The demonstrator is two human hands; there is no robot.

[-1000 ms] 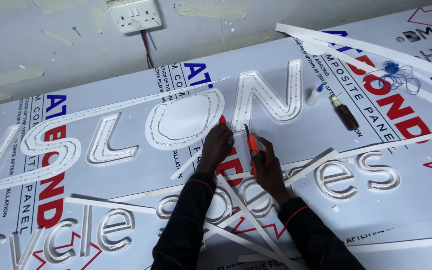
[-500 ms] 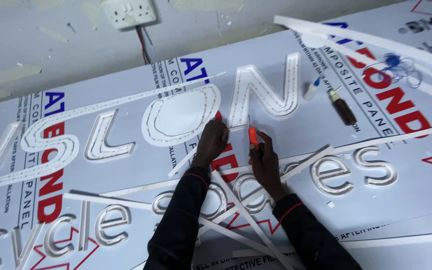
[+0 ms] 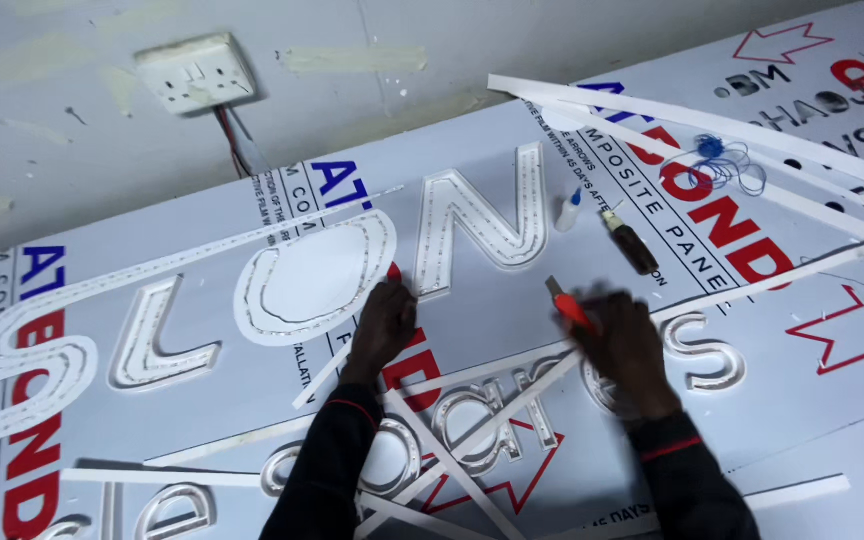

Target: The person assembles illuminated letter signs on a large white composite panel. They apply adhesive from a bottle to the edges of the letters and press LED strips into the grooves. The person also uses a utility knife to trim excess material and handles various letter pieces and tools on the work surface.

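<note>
Head view. The left hand (image 3: pixel 384 322) lies flat, fingers pressed on the white composite panel (image 3: pixel 512 330) at the five-o'clock edge of the raised round channel letter (image 3: pixel 314 280); its grip encloses nothing visible. The right hand (image 3: pixel 624 338), blurred, has its grip wrapped round a red utility knife (image 3: pixel 570 308), blade end toward eleven o'clock, just below the angular channel letter (image 3: pixel 487 222). At one o'clock of the knife lie a small glue bottle (image 3: pixel 569 212) and a dark tube (image 3: pixel 632 243). White offcut strips (image 3: pixel 472 385) cross between the forearms.
</note>
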